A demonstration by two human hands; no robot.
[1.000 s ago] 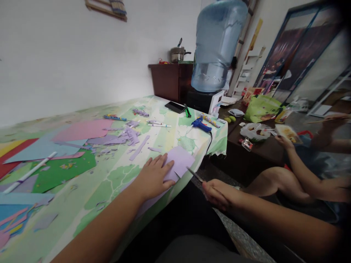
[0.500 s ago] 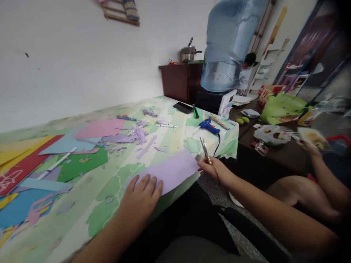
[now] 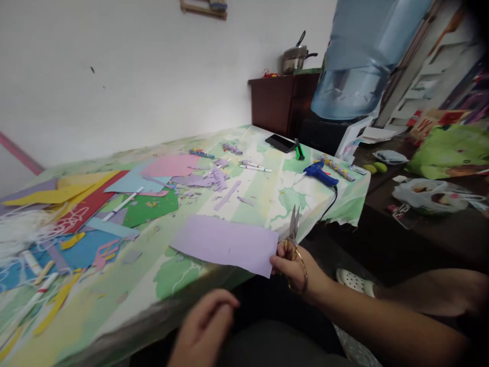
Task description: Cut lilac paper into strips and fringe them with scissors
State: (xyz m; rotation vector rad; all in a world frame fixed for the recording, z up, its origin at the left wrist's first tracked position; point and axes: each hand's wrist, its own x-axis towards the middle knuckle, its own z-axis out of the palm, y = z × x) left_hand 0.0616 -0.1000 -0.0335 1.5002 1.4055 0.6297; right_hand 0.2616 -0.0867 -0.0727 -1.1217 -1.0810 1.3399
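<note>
My right hand (image 3: 296,267) has scissors (image 3: 293,229) with gold handles looped on its fingers, blades pointing up and slightly parted. Its thumb and fingers also pinch the right corner of a light purple sheet of paper (image 3: 225,244). The rest of that sheet lies on the table near its front edge. Below the table edge, apart from the sheet, is my left hand (image 3: 210,323), its fingers curled in with nothing visible in them. Purple paper scraps (image 3: 210,178) and a thin purple strip (image 3: 228,195) lie beyond the sheet.
Coloured paper (image 3: 153,209), white string (image 3: 26,224) and markers cover the table's left. A blue glue gun (image 3: 321,173) with a cord, a green cutter (image 3: 299,150) and a phone (image 3: 280,143) lie at the back right. Another person's leg (image 3: 431,290) is at right.
My left hand has come off the purple paper and drawn back below the table edge, its fingers now curled. My right hand now pinches the paper's corner. The view has turned left.
</note>
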